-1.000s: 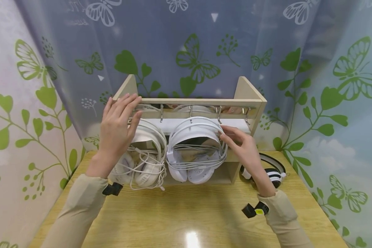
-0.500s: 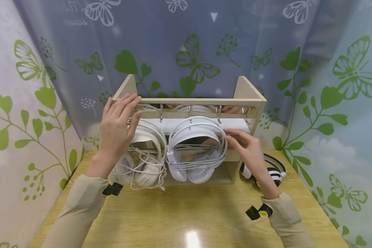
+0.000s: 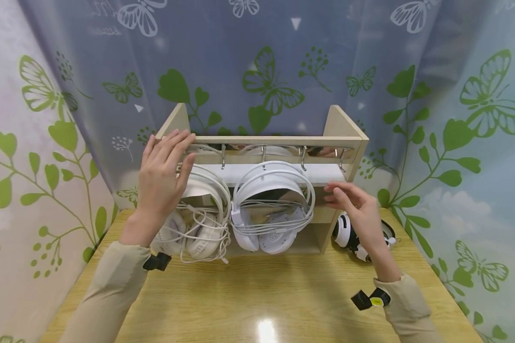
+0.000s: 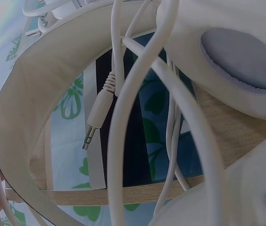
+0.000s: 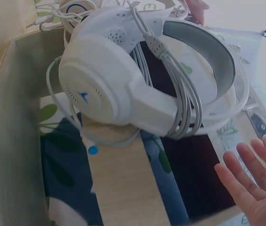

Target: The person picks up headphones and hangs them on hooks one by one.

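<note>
Since the earlier frames, the right hand [image 3: 356,209] is drawing back from the middle white headset [image 3: 272,209], which it was touching a second ago; it is now hovering just right of the headset's band, clear of it, in front of the rack's right end. Its fingers are spread and relaxed, holding nothing, as the right wrist view also shows [image 5: 253,186]. The headset is hanging by its band from a metal hook [image 3: 263,157] under the top rail of the wooden rack [image 3: 347,138], with its white cable [image 5: 175,99] wound round the band and earcups.

The left hand [image 3: 163,176] is staying where it was, resting on the left end of the top rail with fingers straight and laid flat. Below it, a second white headset [image 3: 197,219] is hanging with loose cable looped about it; its jack plug [image 4: 97,117] is dangling free in the left wrist view.

A black-and-white headset [image 3: 356,238] is lying on the wooden table [image 3: 257,295] right of the rack, partly hidden behind the right hand.
</note>
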{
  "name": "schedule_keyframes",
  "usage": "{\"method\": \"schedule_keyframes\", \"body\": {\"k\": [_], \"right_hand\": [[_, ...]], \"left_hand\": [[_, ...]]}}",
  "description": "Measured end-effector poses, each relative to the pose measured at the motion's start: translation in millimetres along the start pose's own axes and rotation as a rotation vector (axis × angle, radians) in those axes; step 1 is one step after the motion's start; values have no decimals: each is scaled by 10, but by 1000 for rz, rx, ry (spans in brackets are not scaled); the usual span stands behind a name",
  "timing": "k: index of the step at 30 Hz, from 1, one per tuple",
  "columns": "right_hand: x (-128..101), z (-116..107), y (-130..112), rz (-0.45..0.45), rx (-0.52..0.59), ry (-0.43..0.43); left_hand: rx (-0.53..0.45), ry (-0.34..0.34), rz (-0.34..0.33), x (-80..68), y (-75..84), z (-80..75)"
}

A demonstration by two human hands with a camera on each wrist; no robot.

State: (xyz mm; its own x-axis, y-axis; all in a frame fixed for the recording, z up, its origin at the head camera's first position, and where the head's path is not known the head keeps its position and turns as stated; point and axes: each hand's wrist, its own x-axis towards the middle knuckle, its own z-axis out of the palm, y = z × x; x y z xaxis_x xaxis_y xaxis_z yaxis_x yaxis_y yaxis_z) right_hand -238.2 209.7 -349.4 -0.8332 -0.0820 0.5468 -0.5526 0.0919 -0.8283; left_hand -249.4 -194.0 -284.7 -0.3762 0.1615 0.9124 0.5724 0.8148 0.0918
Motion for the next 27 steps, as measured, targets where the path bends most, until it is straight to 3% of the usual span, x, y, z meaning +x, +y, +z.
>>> {"method": "schedule_keyframes", "body": {"k": [17, 27], "right_hand": [[-252, -388, 268, 66, -3, 134], [-403, -556, 489, 89, -187, 176]], "left_hand": [[24, -13, 12, -8, -3, -4], [17, -16, 8, -2, 3, 0]]}}
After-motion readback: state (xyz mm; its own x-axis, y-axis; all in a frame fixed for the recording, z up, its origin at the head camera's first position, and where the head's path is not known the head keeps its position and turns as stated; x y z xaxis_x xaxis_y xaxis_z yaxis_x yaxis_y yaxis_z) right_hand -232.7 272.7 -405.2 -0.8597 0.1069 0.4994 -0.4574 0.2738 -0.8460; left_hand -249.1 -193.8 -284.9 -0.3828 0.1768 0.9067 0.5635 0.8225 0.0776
